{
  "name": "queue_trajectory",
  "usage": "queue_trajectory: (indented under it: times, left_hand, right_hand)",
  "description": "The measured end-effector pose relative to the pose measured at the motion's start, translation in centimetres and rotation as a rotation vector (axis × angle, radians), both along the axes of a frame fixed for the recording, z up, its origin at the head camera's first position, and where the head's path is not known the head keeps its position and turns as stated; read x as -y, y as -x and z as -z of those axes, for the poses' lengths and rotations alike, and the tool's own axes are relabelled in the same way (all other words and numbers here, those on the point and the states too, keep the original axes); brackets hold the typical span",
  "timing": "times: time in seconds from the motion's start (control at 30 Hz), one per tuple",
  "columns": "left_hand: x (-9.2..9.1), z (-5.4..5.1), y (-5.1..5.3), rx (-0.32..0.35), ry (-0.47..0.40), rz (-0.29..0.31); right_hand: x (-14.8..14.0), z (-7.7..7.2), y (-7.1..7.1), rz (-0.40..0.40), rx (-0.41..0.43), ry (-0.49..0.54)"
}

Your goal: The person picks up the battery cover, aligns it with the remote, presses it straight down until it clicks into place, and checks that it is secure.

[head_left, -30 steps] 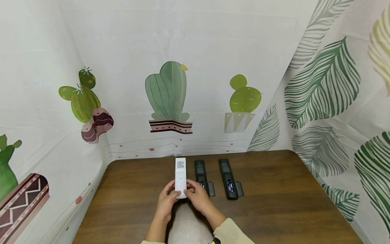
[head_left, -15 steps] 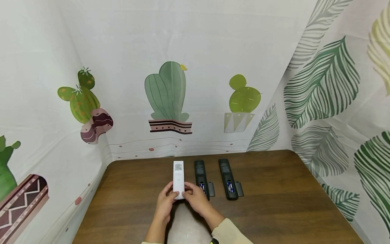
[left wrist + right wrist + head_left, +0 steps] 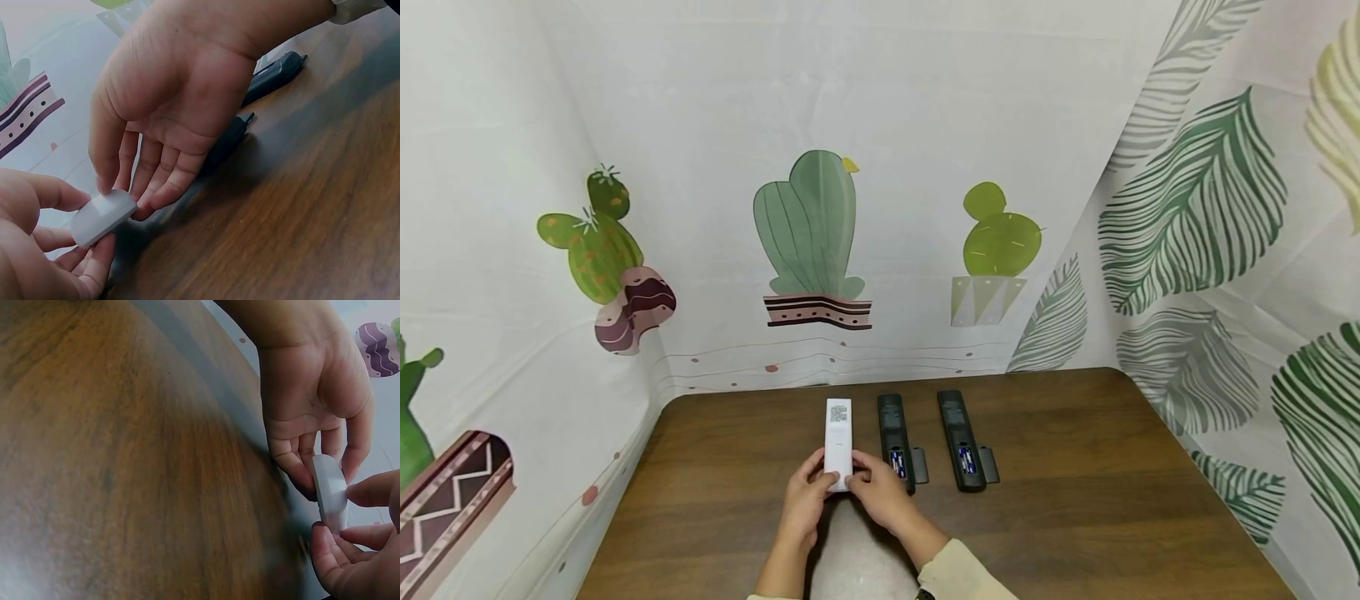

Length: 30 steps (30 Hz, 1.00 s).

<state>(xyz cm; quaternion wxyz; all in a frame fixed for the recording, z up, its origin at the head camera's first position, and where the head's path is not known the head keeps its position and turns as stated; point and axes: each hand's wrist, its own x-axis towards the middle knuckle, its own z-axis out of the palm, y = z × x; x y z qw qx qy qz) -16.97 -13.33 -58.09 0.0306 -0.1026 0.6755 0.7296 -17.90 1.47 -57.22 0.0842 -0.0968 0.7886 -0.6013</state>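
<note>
A white remote (image 3: 838, 437) is held back side up, its label at the far end, between both hands. The left hand (image 3: 803, 502) grips its near left edge, thumb on top. On its near right edge the right hand (image 3: 882, 497) pinches it, thumb also on top. Both wrist views show fingers beneath the white remote (image 3: 103, 217) and its end facing the camera. Right of it lie two black remotes, one near the right hand (image 3: 892, 421) and one farther right (image 3: 956, 425), batteries showing in both compartments.
Small dark covers lie against the right sides of the nearer black remote (image 3: 920, 466) and the farther one (image 3: 989, 465). The wooden table (image 3: 1075, 500) meets a hanging cloth (image 3: 910, 167) printed with cacti and leaves at its back and sides.
Both hands have shifted slightly left and nearer the person with the white remote. More of the nearer black remote's batteries shows beside the right hand.
</note>
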Motion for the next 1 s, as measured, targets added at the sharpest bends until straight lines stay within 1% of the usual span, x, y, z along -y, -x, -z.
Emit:
queue_trajectory:
  times: [0.17,0.27,0.43,0.5,0.57,0.77,1.0]
  left_hand:
    - [-0.06,-0.08,-0.06,-0.009,0.043,-0.009]
    - [-0.1,-0.1,-0.15,-0.02,0.106,-0.015]
    - [-0.14,0.05,-0.15,-0.06,0.212,-0.017]
    - [-0.12,0.17,-0.08,-0.074,0.237,-0.021]
    - [-0.07,0.22,-0.03,-0.076,0.264,-0.027]
    - [0.05,0.02,-0.04,-0.069,0.342,-0.03]
    - [0.1,-0.35,0.04,-0.065,0.399,-0.031]
  right_hand:
    - [0.12,0.02,-0.1,-0.012,-0.003,-0.042]
    - [0.14,-0.04,-0.12,-0.013,-0.016,-0.073]
    - [0.19,-0.19,-0.13,-0.015,-0.045,-0.138]
    - [0.21,-0.25,-0.13,-0.015,-0.053,-0.153]
    - [0.24,-0.3,-0.11,-0.016,-0.074,-0.164]
    - [0.46,-0.11,-0.19,-0.019,-0.074,-0.198]
    - [0.61,0.05,-0.33,-0.023,-0.086,-0.212]
